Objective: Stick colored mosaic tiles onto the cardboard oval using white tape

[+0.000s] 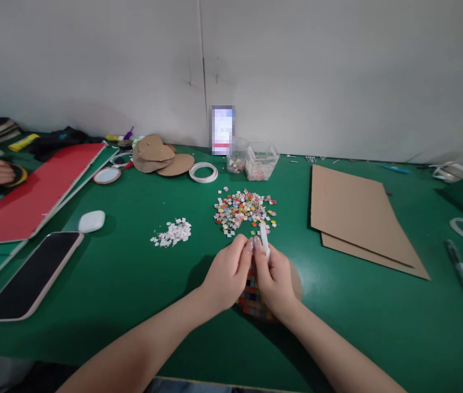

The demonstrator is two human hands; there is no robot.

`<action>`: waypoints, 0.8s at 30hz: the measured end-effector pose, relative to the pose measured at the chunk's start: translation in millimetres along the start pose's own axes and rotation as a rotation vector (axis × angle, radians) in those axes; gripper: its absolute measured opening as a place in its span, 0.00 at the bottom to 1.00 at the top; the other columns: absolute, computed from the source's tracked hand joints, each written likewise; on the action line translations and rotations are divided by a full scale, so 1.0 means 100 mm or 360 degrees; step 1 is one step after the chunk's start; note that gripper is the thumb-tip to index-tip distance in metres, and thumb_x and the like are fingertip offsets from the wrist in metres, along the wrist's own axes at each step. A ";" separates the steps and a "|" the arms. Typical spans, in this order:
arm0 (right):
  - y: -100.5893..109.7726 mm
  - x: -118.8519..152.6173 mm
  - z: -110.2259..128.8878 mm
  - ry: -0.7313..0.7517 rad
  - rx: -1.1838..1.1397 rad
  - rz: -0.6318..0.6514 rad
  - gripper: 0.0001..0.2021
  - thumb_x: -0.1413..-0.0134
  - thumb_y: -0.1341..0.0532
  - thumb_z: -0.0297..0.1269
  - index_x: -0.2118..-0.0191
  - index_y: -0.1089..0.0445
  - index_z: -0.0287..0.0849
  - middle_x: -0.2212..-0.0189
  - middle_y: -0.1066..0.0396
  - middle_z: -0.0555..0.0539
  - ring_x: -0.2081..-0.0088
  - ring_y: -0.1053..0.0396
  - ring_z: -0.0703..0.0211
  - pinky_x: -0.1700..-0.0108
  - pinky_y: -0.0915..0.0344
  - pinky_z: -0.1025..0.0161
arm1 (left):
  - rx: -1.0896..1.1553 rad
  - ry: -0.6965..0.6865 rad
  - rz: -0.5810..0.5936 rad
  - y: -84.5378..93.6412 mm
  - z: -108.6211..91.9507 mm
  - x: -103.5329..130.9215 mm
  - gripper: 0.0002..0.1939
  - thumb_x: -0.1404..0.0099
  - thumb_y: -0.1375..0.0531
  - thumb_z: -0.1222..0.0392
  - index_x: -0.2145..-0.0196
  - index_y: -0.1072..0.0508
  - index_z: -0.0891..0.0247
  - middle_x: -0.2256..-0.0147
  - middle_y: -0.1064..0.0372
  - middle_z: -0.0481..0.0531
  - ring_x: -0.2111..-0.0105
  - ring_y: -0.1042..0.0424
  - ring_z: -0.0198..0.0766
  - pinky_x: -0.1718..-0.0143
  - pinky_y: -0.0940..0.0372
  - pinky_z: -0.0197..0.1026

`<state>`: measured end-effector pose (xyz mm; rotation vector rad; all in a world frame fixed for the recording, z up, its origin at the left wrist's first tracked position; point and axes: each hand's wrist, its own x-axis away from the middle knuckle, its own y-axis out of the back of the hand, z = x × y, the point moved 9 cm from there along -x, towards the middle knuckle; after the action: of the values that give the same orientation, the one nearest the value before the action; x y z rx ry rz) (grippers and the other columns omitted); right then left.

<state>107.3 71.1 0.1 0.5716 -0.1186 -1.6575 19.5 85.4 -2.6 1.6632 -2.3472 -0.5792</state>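
Near the front edge of the green bench [141,289], a round mosaic board [251,292] sits under my L hand [227,268] & R hand [275,277], part hidden; can't tell if it's flat or tipped. L is curled, thumb pressed to forefinger; R pinches a slim white stick [264,236]. Fingertips meet or nearly so. Could be a tiny pc. b/w them, but it's too small to tell.

Risks: if I squeeze unevenly, a bit prob. pings off & gets lost among the loose coloured tiles [244,208] just beyond my hands. A knock from the stick could scatter that pile too, b/c its tip is right by the near edge. My palms are close over the board, so a careless drag might shift any squares that aren't stuck fast. White scraps [173,233] off to the L look light; a brush of my arm could spread them.

Containers: behind the pile, a clear cup [240,147] has mixed tiles low down, & right beside it a clear box [267,156] holds pale pinkish bits, exact kind unclear. Knocked over, either would prob. spill. Farther L, a small white case [91,221] sits closed by the phone [30,278], contents unknown.
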 end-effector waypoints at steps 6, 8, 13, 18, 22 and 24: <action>-0.01 0.00 0.08 0.0189 0.0230 -0.0012 0.10 0.42 0.51 0.34 0.74 0.41 0.42 0.83 0.39 0.52 0.83 0.43 0.64 0.80 0.49 0.68 | -0.0348 -0.0045 -0.0102 0.02 0.03 0.03 0.11 0.33 0.58 0.60 0.73 0.46 0.60 0.78 0.42 0.47 0.78 0.40 0.35 0.76 0.48 0.36; -0.02 0.01 0.10 0.0234 0.0279 -0.0003 0.10 0.42 0.52 0.34 0.74 0.41 0.42 0.83 0.38 0.51 0.83 0.42 0.64 0.80 0.49 0.68 | -0.0351 -0.0049 -0.0132 0.03 0.03 0.04 0.11 0.33 0.58 0.61 0.73 0.45 0.60 0.77 0.40 0.48 0.78 0.39 0.35 0.75 0.47 0.36; -0.03 0.01 0.12 0.0258 0.0312 0.0019 0.10 0.43 0.51 0.33 0.74 0.40 0.42 0.83 0.38 0.51 0.83 0.43 0.64 0.79 0.48 0.67 | -0.0183 0.0008 -0.0159 0.04 0.04 0.04 0.13 0.33 0.58 0.59 0.73 0.42 0.61 0.76 0.37 0.50 0.76 0.36 0.36 0.74 0.45 0.37; -0.02 0.00 0.12 0.0230 0.0269 -0.0002 0.10 0.43 0.51 0.33 0.75 0.42 0.42 0.84 0.40 0.52 0.83 0.44 0.65 0.80 0.49 0.67 | 0.0145 0.0165 -0.0138 0.02 0.15 0.02 0.16 0.32 0.58 0.54 0.73 0.40 0.62 0.77 0.38 0.48 0.75 0.37 0.35 0.73 0.44 0.36; -0.02 0.01 0.09 0.0150 0.0179 -0.0006 0.11 0.43 0.51 0.34 0.76 0.43 0.43 0.85 0.41 0.53 0.84 0.45 0.65 0.81 0.49 0.68 | 0.0423 0.0254 -0.0141 0.02 0.21 -0.02 0.16 0.34 0.55 0.52 0.75 0.41 0.62 0.77 0.41 0.46 0.76 0.40 0.33 0.73 0.44 0.35; -0.01 0.01 0.07 0.0117 0.0130 -0.0021 0.11 0.43 0.51 0.34 0.76 0.43 0.43 0.85 0.42 0.53 0.84 0.46 0.66 0.81 0.50 0.68 | 0.0497 0.0263 -0.0149 0.05 0.20 -0.03 0.16 0.34 0.55 0.52 0.75 0.42 0.62 0.77 0.42 0.45 0.76 0.42 0.32 0.73 0.44 0.35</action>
<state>103.1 68.2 5.0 0.6960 -0.1297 -1.6482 8.8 93.5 -18.4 1.8762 -2.3404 -0.0847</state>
